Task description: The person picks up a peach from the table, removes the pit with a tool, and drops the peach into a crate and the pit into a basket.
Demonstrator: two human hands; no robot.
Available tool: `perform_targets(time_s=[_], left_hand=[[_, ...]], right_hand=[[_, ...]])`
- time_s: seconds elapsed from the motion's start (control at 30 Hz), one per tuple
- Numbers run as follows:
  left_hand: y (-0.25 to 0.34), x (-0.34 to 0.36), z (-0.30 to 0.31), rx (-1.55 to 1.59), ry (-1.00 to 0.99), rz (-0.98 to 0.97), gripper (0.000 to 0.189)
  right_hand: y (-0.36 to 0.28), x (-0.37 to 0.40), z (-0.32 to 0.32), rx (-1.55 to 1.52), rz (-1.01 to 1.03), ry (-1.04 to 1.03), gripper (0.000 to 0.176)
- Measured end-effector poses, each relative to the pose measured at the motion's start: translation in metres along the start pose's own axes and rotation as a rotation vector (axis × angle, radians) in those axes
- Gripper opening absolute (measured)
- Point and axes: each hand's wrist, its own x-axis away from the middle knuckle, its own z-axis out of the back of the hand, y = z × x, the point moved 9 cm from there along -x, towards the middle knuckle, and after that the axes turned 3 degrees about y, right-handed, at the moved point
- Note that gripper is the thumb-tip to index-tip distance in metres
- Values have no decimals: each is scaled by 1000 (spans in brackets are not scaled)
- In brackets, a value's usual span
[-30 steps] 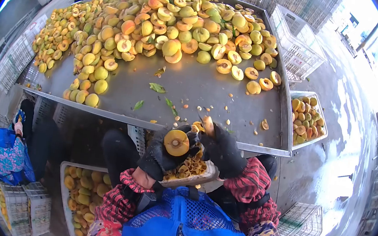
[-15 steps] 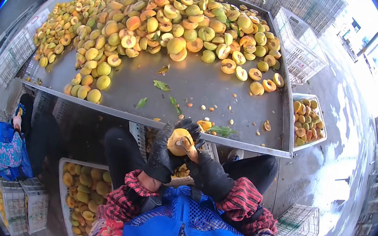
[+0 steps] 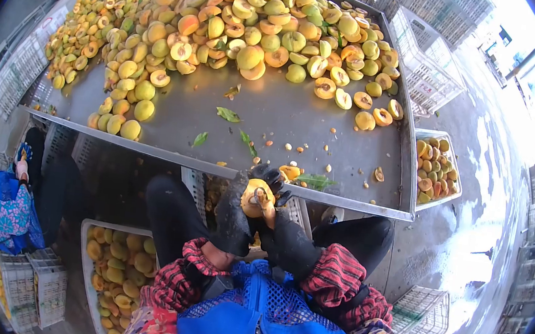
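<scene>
Just in front of the tray's near edge, my left hand (image 3: 270,175), in a dark glove, is wrapped round a yellow peach half (image 3: 253,198) from behind. The cut face of the half is turned up toward me. My right hand (image 3: 267,212) has a dark covering with bare fingertips. Its fingers are closed against the cut face; a small curved thing seems to be between them, too small to name. Beyond the hands, a yellow peach piece (image 3: 290,172) and a green leaf (image 3: 316,181) lie on the metal tray (image 3: 181,114).
Many halved peaches (image 3: 247,56) are heaped at the tray's far side. Crates of peaches stand at lower left (image 3: 83,258) and right (image 3: 459,189). Another crate (image 3: 191,188) sits between my knees. A co-worker (image 3: 3,203) sits at left. White crates (image 3: 424,66) stand at right.
Both hands still hold the peach half in nearly the same place; its cut face is turned slightly more toward me. The view has shifted a little. At left, the co-worker's hands have moved up slightly.
</scene>
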Motion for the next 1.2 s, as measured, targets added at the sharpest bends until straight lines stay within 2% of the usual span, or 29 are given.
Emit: perform_targets(time_s=[0.07,0.17,0.3,0.37,0.47,0.57,0.67,0.77,0.87,0.97,1.07,1.13,1.2], left_hand=[[10,1,-3,-210,-88,-103,39],[28,-7,-6,163,-71,25,26],[43,-13,0,-367,-73,-290,23],[49,-8,-2,-459,-86,-331,25],[39,-11,4,-397,-28,-275,20],[67,6,-14,-415,-2,-375,21],[99,19,-40,-880,-133,-674,24],[84,6,-25,-711,-122,-449,26],[73,5,-9,-578,-65,-463,26],[80,4,-17,-585,-113,-488,24],[53,-4,11,-738,-39,-573,21],[46,-7,17,-720,-72,-513,25],[42,-11,18,-535,-72,-381,25]], right_hand=[[-7,-3,0,-85,79,18,29],[-30,2,14,6,-70,-67,23],[-26,3,7,-52,-61,-124,22],[-28,3,3,-98,-97,-177,24],[-26,7,-11,-710,-486,-290,29],[-42,7,-2,-427,-432,-346,26],[-19,-1,-11,-37,-240,-285,24],[-15,0,-18,-215,-273,-339,24],[-42,8,-12,-548,-539,-364,19],[-28,3,-25,-681,-521,-320,18],[-37,0,-14,-393,-442,-297,18],[-17,-5,-28,-481,-301,-357,19],[-5,-3,-33,-549,-331,-411,21]])
